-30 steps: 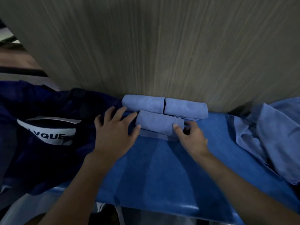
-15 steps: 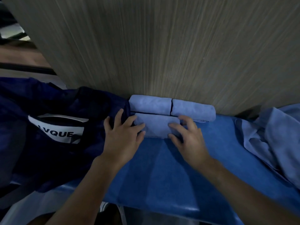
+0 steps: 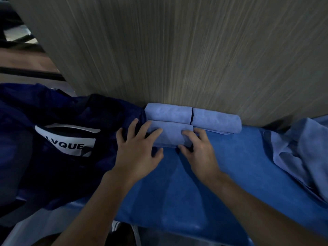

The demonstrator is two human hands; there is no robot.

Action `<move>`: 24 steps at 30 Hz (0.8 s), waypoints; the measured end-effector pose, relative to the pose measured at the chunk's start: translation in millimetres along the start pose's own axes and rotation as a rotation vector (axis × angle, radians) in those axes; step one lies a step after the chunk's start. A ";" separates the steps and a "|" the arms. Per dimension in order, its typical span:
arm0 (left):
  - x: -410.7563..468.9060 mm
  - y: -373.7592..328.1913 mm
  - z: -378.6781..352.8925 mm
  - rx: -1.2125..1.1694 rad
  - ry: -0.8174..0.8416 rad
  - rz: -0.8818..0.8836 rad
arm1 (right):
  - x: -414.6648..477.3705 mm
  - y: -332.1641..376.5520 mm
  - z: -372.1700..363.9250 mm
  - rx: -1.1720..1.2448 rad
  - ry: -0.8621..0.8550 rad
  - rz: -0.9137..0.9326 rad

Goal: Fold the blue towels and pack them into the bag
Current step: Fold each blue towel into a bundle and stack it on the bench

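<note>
L grip presses folded towel | R grip pinches end

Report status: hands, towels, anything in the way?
Left hand flat on front towel, right hand pinching its end. Two folded towels behind, against wall. Nothing between front towel and bag.

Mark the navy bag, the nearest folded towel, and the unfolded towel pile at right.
navy bag (image 3: 53, 107), head view, rumpled upper fabric.
nearest folded towel (image 3: 170, 135), head view, middle of its top face.
unfolded towel pile (image 3: 301, 148), head view, crumpled middle.
</note>
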State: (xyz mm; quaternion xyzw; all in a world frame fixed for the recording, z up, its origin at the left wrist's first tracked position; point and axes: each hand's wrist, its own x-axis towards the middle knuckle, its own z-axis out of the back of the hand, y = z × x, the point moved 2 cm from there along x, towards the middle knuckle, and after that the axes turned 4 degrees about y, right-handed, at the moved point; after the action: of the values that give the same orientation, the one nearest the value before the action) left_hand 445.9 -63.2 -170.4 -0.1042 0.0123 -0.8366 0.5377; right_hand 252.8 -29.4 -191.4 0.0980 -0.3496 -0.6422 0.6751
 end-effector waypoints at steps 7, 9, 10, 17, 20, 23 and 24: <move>-0.8 0.5 -2.6 0.026 0.014 -0.033 | 0.2 7.6 -9.6 0.063 -0.001 -0.038; -0.2 -0.4 -2.1 0.027 0.031 -0.033 | -3.0 4.5 -5.6 0.048 0.036 -0.017; 0.0 -1.5 -0.3 0.019 0.032 -0.031 | -4.5 2.9 -2.2 0.047 0.057 -0.012; 4.7 -29.2 28.0 -0.036 -0.054 -0.034 | -16.3 -2.7 56.5 -0.082 0.150 -0.048; 17.3 -71.6 45.3 -0.081 -0.115 -0.146 | -22.5 -13.0 98.6 -0.109 0.125 -0.108; 39.7 -132.8 58.6 -0.171 -0.058 -0.192 | -31.6 -31.4 147.4 -0.132 0.055 -0.120; 46.9 -155.9 60.0 -0.204 -0.030 -0.212 | -35.6 -40.1 165.0 -0.152 0.025 -0.131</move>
State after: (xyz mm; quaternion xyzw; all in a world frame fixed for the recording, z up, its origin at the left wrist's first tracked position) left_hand 298.5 -34.3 -83.5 -0.1717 0.0781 -0.8815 0.4330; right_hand 124.6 49.9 -105.5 0.0772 -0.2843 -0.7085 0.6413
